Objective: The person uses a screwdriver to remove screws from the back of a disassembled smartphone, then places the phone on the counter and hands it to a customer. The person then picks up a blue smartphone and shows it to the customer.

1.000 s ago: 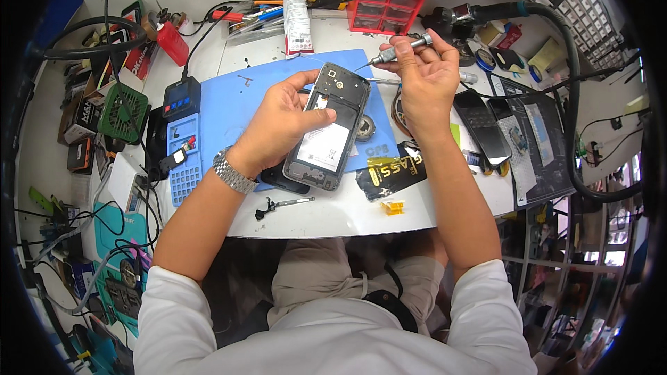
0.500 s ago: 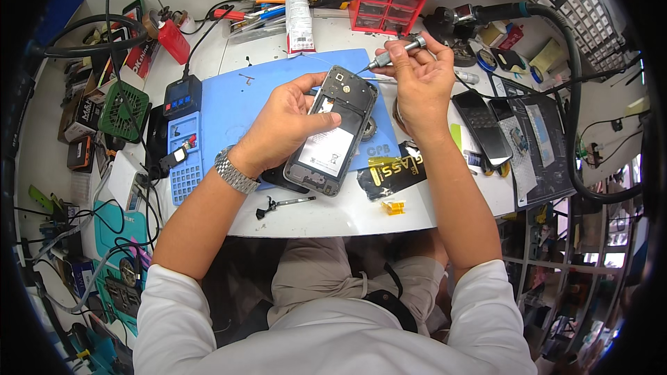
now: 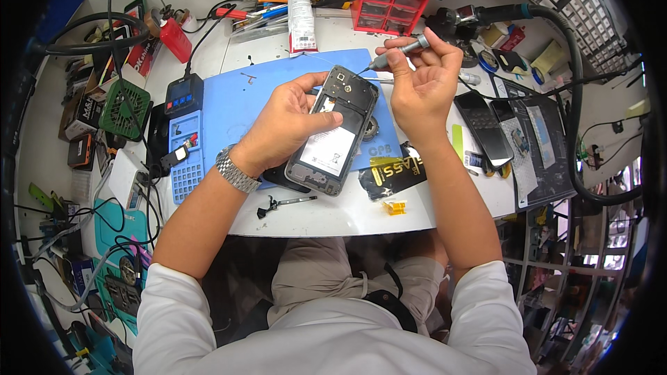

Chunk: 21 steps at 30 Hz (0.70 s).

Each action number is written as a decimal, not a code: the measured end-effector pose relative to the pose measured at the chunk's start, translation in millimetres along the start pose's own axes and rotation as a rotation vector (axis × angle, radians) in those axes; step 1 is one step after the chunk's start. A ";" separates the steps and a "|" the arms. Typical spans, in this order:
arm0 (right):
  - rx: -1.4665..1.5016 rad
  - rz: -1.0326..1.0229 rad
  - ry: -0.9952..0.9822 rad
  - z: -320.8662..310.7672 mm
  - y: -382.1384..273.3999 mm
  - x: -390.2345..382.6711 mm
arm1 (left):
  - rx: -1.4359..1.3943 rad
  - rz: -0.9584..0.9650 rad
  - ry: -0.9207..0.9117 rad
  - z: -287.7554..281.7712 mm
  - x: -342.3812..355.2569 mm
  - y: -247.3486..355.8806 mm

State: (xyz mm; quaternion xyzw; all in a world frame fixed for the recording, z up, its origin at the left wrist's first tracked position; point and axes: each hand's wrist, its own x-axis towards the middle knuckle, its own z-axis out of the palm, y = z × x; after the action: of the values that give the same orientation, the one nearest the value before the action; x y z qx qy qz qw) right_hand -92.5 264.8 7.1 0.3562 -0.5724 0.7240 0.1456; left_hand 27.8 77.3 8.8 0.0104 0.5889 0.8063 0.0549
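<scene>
My left hand is closed on an opened smartphone with its white battery label and inner frame exposed, thumb across the battery area. My right hand grips a silver screwdriver, its thin tip at the phone's upper right corner; whether it touches is too small to tell. Beneath both lies a blue mat. A dark panel is partly hidden under the phone. A small black part lies near the desk's front edge, with yellow film and a black pouch further right.
A white tube, red drawer box and pens stand behind. A small device, parts tray and green fan are left; phones, black board and thick hose are right.
The phone and my left hand have shifted slightly to the right since one second ago. My right hand's fingers have moved a little on the screwdriver, which stays angled at the phone's corner.
</scene>
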 end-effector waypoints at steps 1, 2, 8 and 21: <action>-0.023 -0.053 -0.030 0.0 0.4 -1.1 | 0.004 -0.001 -0.001 -0.3 -0.2 -0.2; -0.031 -0.084 -0.038 0.2 1.0 -2.3 | 0.009 -0.003 -0.002 -0.7 -0.4 -0.3; -0.046 -0.219 -0.114 1.2 3.5 -4.9 | 0.005 -0.005 0.013 -0.2 -0.5 -0.5; -0.068 -0.190 0.016 5.3 -13.3 0.9 | 0.027 -0.025 0.019 4.1 -0.3 -1.6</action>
State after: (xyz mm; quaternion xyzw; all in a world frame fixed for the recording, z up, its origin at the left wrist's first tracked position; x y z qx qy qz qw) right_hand -83.0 263.7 17.9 0.3981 -0.5591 0.6899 0.2301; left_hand 28.5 81.6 8.6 -0.0037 0.6003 0.7976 0.0592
